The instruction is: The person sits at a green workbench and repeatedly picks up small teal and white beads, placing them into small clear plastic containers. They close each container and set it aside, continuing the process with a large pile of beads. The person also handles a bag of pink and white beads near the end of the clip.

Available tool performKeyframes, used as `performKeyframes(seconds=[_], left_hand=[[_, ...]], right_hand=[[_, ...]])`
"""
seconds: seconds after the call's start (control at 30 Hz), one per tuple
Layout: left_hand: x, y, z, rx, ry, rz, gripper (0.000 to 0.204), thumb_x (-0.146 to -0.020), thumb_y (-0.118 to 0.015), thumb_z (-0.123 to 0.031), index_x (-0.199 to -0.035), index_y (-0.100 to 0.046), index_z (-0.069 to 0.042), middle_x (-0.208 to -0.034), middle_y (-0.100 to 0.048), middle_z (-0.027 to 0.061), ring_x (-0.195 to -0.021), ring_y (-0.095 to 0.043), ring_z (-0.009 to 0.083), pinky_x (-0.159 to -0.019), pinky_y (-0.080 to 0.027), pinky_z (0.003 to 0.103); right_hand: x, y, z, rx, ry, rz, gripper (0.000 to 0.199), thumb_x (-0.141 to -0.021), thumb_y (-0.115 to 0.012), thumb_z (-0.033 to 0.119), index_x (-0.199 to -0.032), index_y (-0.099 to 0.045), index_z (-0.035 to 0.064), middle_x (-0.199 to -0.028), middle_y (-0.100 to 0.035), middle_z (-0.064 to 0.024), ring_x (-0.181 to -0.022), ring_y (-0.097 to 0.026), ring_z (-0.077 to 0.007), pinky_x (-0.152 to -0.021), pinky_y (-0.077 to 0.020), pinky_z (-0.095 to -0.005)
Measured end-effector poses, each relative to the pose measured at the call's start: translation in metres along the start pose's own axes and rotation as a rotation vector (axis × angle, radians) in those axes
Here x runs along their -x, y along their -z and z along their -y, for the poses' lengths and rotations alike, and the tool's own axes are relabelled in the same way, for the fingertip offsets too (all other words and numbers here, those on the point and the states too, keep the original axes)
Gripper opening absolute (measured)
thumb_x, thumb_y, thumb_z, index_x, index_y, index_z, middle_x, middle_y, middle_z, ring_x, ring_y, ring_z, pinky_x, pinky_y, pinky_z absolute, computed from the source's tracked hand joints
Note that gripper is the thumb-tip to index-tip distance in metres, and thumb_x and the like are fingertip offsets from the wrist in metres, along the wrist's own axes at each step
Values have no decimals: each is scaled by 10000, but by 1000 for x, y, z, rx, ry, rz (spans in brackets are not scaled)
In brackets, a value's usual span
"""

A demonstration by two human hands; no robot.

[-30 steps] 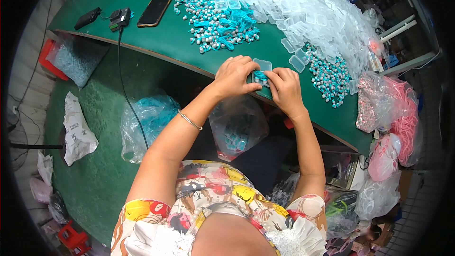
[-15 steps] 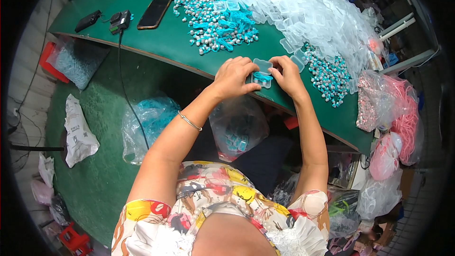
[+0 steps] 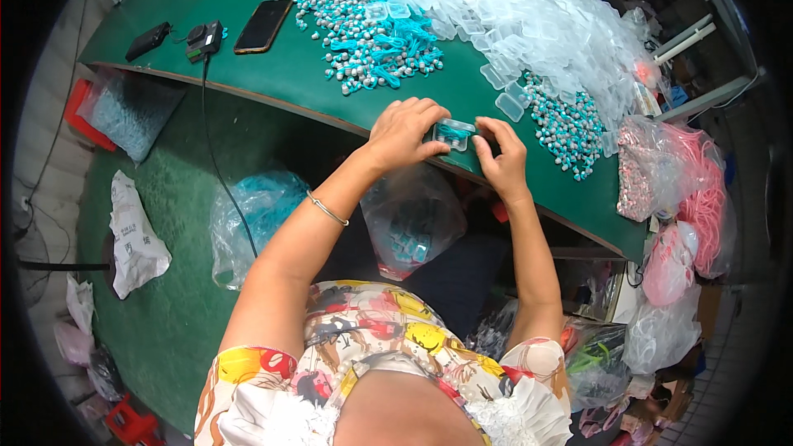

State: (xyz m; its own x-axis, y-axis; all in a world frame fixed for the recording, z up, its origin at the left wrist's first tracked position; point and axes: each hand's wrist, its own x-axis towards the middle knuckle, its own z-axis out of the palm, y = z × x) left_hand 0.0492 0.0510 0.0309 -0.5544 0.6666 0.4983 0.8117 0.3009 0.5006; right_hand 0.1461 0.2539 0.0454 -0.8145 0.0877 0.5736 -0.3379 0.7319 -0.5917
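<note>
Both hands hold a small clear plastic case (image 3: 453,133) with teal pieces inside, just above the near edge of the green table (image 3: 273,74). My left hand (image 3: 403,134) grips its left side, fingers curled over the top. My right hand (image 3: 500,157) pinches its right end. On the table beyond lie a heap of teal and grey small parts (image 3: 368,33), a second heap (image 3: 564,122) to the right, and a wide pile of empty clear cases (image 3: 529,25).
A black phone (image 3: 263,25), a small black device with a cable (image 3: 203,40) and another black item (image 3: 148,40) lie at the table's left. A clear bag of filled cases (image 3: 410,223) hangs below the edge. Bags of pink items (image 3: 686,190) sit at right.
Both hands have shifted slightly with the case, staying at the table's near edge; the right hand has slid from over the case to its right end.
</note>
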Motion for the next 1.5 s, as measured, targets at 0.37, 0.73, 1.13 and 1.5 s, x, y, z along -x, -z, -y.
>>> performKeyframes(seconds=[0.37, 0.73, 1.13, 1.5], left_hand=[[3, -1, 0, 1, -18, -38, 480, -722, -802, -352, -1103, -638, -110, -1047, -629, 53, -986, -592, 280, -821, -447, 403], [3, -2, 6, -14, -122, -85, 443, -767, -783, -334, -1095, -665, -60, -1057, -654, 129, -983, -619, 339, -834, -498, 422], [2, -13, -9, -41, -30, -130, 411, -758, -807, -228, -1083, -652, -31, -1010, -658, 107, -899, -611, 298, -772, -487, 390], [26, -36, -12, -165, 60, -299, 329, -792, -790, -147, -1076, -684, -19, -1058, -689, 124, -993, -616, 313, -900, -457, 417]], right_hand=[[23, -11, 11, 338, 108, -14, 223, -811, -643, 10, -1027, -685, 45, -983, -675, -106, -928, -628, -295, -812, -473, -402], [26, -19, 5, 401, 197, -80, 232, -738, -647, 44, -966, -654, 84, -909, -640, -70, -890, -604, -273, -770, -436, -414], [9, -13, -12, 286, 179, 124, 472, -746, -792, 223, -1167, -609, 112, -1051, -605, -58, -991, -589, -255, -827, -460, -400], [14, -22, -13, 264, 135, 40, 477, -691, -822, 228, -1092, -601, 94, -993, -582, -59, -960, -579, -253, -797, -448, -401]])
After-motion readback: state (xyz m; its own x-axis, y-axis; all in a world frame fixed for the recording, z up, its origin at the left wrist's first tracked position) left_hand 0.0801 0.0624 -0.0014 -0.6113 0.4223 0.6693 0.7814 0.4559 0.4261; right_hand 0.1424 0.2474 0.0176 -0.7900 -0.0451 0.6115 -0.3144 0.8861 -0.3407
